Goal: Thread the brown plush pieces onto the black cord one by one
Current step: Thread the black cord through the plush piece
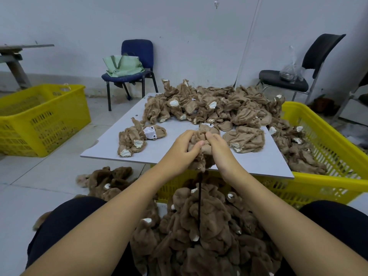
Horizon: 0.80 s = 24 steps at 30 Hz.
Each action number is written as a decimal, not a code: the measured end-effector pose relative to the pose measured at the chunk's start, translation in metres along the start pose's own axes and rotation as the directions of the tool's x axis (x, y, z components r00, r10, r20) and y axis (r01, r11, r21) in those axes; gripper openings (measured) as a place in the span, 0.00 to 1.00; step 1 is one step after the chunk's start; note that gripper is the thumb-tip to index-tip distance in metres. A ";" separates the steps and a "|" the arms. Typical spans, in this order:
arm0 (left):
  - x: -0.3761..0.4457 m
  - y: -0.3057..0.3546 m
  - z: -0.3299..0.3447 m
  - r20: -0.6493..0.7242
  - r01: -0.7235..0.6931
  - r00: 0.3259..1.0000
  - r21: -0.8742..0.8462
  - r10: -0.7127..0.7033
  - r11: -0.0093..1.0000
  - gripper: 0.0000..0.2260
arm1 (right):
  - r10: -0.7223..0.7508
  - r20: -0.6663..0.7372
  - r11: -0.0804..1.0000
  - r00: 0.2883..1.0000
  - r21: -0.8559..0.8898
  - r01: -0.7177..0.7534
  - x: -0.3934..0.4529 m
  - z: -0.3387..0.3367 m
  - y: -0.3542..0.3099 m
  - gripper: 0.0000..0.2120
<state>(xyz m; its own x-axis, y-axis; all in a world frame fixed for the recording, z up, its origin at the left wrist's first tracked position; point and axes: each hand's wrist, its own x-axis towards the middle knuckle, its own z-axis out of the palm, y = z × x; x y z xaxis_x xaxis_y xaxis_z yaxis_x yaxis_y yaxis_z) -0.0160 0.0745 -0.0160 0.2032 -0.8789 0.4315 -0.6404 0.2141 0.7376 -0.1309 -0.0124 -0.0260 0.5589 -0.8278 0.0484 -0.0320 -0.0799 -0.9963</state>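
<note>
Both hands are up at the near edge of the surface (111, 154), clamped on one brown plush piece (196, 140). Left hand (184, 145) pinches it from the left with the thumb across the front; right hand (218, 147) has fingers curled over the top. The hands are close together, nearly touching, likely to bunch the fabric and find or hold the hole for threading.

The black cord (199, 200) hangs straight down from under the held piece into the lap, so the cord end is probably inside or just under the plush; the entry point is hidden by the fingers. Working high keeps the cord taut, so pieces can slide down by gravity.

The threaded stack (199, 236) sits bunched in the lap between the knees, where finished pieces collect.

The unthreaded pile (209, 104) is at the far side of the surface, spilling right into the yellow basket (338, 156) under it. It is within reach for the next pick. A small cluster (135, 140) sits apart on the left of the surface; I can't tell whether it's rejects.

A second yellow basket (39, 120) sits on the floor at left.
</note>
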 end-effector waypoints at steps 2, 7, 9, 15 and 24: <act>0.000 0.000 0.002 -0.036 0.038 0.999 -0.010 -0.038 0.999 0.06 | -0.050 0.070 0.998 0.996 -0.036 0.052 -0.004 -0.001 0.003 0.16; 0.000 -0.001 0.000 -0.121 0.059 0.991 0.050 -0.053 0.997 0.08 | -0.155 0.177 0.966 0.972 -0.177 0.186 -0.010 -0.004 -0.002 0.26; -0.001 -0.001 0.001 -0.155 0.034 0.988 0.074 -0.022 0.997 0.08 | -0.202 0.173 0.949 0.964 -0.211 0.236 -0.010 -0.003 -0.006 0.24; 0.005 0.003 0.006 -0.243 0.000 0.970 -0.027 -0.006 1.000 0.09 | -0.303 0.124 0.915 0.945 -0.240 0.325 -0.007 0.004 -0.017 0.30; -0.002 -0.010 0.031 -0.172 0.143 0.972 -0.113 -0.161 0.983 0.09 | -0.033 0.065 0.984 0.997 -0.174 0.044 0.003 0.007 0.004 0.22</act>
<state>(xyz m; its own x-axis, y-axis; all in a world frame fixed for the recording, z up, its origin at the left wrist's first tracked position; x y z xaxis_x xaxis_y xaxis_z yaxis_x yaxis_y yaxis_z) -0.0326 0.0609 -0.0400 0.4276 -0.8155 0.3899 -0.5172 0.1331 0.8454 -0.1236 -0.0107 -0.0305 0.6127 -0.7866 0.0761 -0.1517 -0.2116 -0.9655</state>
